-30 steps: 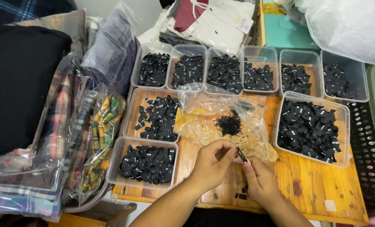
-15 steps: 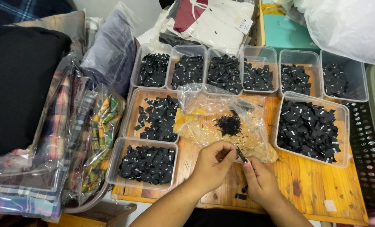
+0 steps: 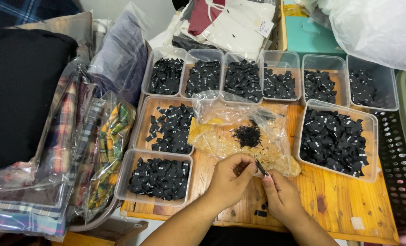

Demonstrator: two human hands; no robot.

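Head view, left hand (image 3: 230,180) and right hand (image 3: 280,198) pinching small black label (image 3: 260,167), table's near edge (image 3: 330,230) close below.

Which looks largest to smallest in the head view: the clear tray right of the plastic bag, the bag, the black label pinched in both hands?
1. Clear tray and plastic bag: look alike, not ranked.
2. Black label, between left hand and right hand.

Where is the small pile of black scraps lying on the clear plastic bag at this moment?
In the head view, the pile of black scraps lies on the clear plastic bag mid-table, just beyond the left hand and right hand.
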